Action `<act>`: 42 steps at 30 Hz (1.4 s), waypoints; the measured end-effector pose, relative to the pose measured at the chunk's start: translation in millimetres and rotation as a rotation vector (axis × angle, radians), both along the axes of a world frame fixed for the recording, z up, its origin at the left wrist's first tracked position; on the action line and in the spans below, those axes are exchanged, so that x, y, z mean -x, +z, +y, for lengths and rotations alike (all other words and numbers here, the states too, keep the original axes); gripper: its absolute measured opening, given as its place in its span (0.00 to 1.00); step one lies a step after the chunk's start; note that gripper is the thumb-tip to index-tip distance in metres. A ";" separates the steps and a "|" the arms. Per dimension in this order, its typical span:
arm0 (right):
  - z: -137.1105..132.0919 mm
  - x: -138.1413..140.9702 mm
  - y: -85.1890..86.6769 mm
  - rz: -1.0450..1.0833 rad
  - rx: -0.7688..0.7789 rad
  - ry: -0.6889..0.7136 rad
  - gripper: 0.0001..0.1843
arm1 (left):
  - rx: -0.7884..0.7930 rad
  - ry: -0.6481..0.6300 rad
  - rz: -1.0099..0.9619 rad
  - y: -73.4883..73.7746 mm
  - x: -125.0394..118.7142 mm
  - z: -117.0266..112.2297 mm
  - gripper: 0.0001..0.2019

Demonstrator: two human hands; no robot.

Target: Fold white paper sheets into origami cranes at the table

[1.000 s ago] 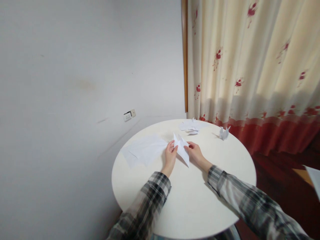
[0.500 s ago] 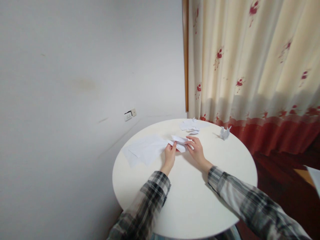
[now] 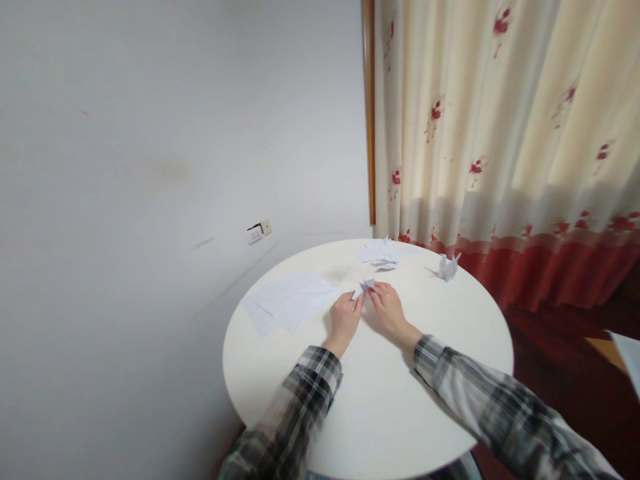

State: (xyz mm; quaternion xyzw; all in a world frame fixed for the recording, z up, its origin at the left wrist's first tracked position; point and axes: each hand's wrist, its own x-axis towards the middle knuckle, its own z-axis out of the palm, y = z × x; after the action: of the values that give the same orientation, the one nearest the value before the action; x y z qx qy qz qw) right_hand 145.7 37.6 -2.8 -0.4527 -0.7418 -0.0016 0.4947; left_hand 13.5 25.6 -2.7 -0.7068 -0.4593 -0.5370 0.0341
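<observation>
Both my hands meet near the middle of a round white table (image 3: 380,413). My left hand (image 3: 344,316) and my right hand (image 3: 386,308) pinch a small folded piece of white paper (image 3: 363,287) between their fingertips, just above the tabletop. Most of the piece is hidden behind my fingers. Plaid sleeves cover both forearms. A stack of flat white sheets (image 3: 293,301) lies just left of my left hand.
A loose heap of folded white paper (image 3: 380,253) sits at the table's far edge, and a small folded paper figure (image 3: 448,267) stands at the far right. A grey wall with a socket (image 3: 259,231) is on the left; a cream and red curtain (image 3: 500,147) hangs behind.
The folded paper stood up wide between my hands, was then laid flatter, and is now folded down to a small piece. My hands have drawn closer together.
</observation>
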 end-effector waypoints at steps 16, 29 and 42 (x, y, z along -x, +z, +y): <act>12.8 -5.1 -11.1 0.809 0.338 0.148 0.30 | 0.338 -0.002 -0.637 -2.5 5.6 9.1 0.17; 20.6 -12.2 -10.7 0.999 0.420 0.184 0.30 | 0.555 -0.242 -1.072 -13.1 18.1 24.9 0.17; 26.0 -23.8 -15.3 1.060 0.473 0.284 0.27 | 0.563 -0.269 -1.133 -13.3 28.1 31.6 0.16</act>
State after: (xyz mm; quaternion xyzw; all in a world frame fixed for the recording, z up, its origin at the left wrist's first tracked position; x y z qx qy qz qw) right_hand 169.5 63.5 -18.1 -0.3860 -0.4273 0.4561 0.6785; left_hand -14.7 57.2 -16.0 -0.3472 -0.4366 -0.6856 -0.4678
